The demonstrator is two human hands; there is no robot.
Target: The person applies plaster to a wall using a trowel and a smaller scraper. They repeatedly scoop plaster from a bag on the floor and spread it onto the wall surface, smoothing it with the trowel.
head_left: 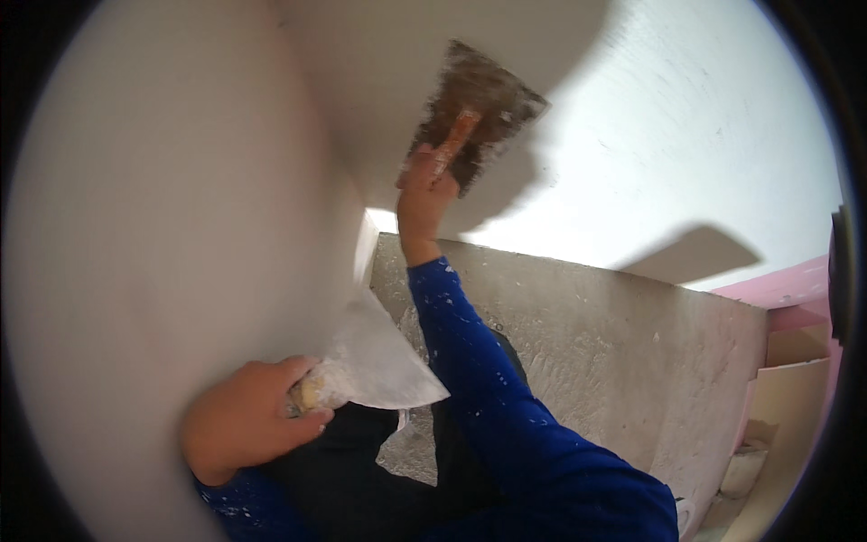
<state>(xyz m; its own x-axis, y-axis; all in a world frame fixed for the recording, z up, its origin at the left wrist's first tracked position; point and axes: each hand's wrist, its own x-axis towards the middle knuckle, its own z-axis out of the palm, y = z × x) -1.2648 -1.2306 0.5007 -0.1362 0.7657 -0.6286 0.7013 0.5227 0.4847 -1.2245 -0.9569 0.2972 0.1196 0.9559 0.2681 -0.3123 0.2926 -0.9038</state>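
Observation:
My right hand (421, 206) reaches forward, closed around the orange handle of a plastering trowel (498, 88). The trowel's dark, plaster-smeared rectangular blade is at the white wall ahead (704, 135), near the inner corner; whether it touches along its whole edge I cannot tell. Lower and to the left, my left hand (242, 417) grips a putty knife (388, 357) by its plaster-caked handle. Its broad, pale blade fans out to the right, in front of my legs. White specks dot both blue sleeves.
A smooth pale wall (172, 208) rises close on my left. Below is a rough grey concrete floor (614, 334) with whitish splashes. A pink band (786, 282) runs along the far right wall base. At the right stand a tan board (799, 402) and a whitish container-like object (744, 470).

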